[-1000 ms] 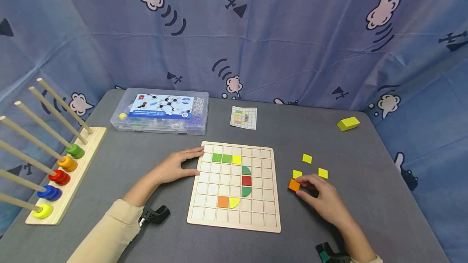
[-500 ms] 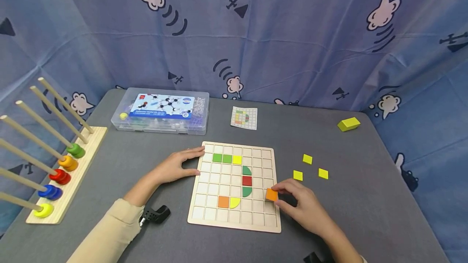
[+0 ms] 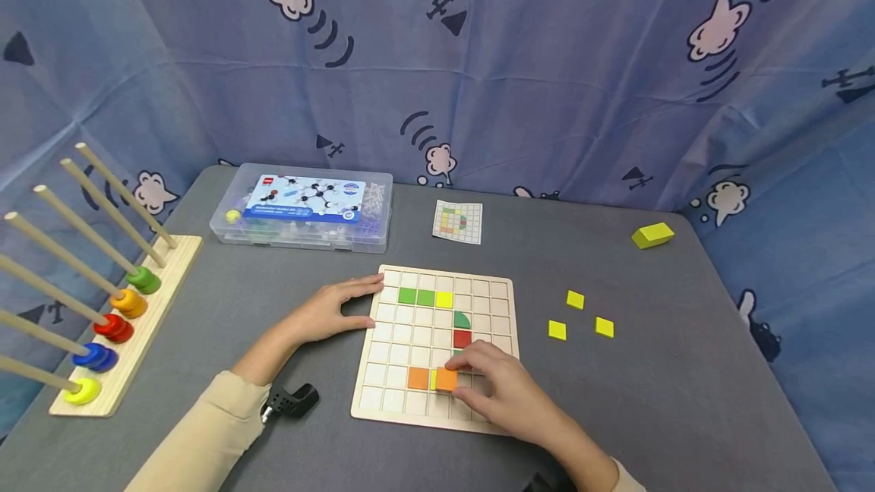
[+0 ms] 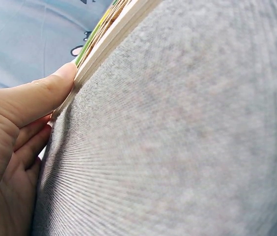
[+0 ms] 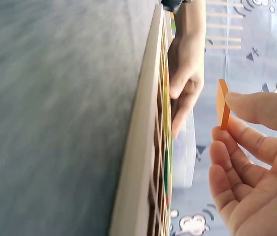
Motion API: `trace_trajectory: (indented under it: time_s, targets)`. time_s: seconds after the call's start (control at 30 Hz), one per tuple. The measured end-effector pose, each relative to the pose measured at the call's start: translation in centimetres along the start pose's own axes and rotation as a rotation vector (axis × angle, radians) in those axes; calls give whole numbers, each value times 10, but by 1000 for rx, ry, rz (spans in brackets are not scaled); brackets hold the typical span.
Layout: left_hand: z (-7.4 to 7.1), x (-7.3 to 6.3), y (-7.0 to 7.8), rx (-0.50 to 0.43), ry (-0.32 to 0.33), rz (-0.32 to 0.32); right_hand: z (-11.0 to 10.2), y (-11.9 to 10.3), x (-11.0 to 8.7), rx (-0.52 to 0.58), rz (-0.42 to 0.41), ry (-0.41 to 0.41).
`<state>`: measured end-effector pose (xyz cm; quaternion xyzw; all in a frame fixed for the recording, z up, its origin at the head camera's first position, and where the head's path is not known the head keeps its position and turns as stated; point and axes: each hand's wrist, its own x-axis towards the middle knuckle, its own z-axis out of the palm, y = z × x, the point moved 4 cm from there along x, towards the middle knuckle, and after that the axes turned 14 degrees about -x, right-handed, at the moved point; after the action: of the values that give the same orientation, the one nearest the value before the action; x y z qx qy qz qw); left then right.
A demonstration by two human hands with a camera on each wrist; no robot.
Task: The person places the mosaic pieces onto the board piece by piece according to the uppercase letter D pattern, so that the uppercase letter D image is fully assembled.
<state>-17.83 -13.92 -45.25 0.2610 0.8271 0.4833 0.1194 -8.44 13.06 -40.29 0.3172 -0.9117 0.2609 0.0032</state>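
My right hand [image 3: 509, 397] pinches an orange square tile [image 3: 446, 380] between thumb and index finger, over the lower part of the wooden grid board [image 3: 383, 333]. In the right wrist view the orange tile [image 5: 221, 104] stands apart from the board's surface. Beneath it, a yellow quarter-round tile [image 3: 433, 380] is mostly covered. Another orange square [image 3: 418, 378] sits in the cell to its left. Higher up lie green squares [image 3: 407, 296], a yellow square [image 3: 444, 300], a green quarter-round [image 3: 461, 320] and a red square [image 3: 462, 339]. My left hand [image 3: 328, 315] rests with fingertips and thumb against the board's left edge.
Loose yellow square tiles [image 3: 557, 330] lie right of the board. A printed pattern card [image 3: 457, 222] is behind it, beside a clear plastic case [image 3: 301, 209]. A peg stand with coloured rings [image 3: 130, 325] stands left, and a yellow block [image 3: 652, 235] lies back right.
My right hand has carried the orange tile leftward from beside the loose yellow tiles to over the board's lower middle. The left hand has stayed at the board's edge.
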Motion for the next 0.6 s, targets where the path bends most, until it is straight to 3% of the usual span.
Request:
trace_trajectory:
  time_s: [0.6]
  targets:
    - [1, 0, -2, -21, 0, -6, 33, -27, 42, -107, 27, -158]
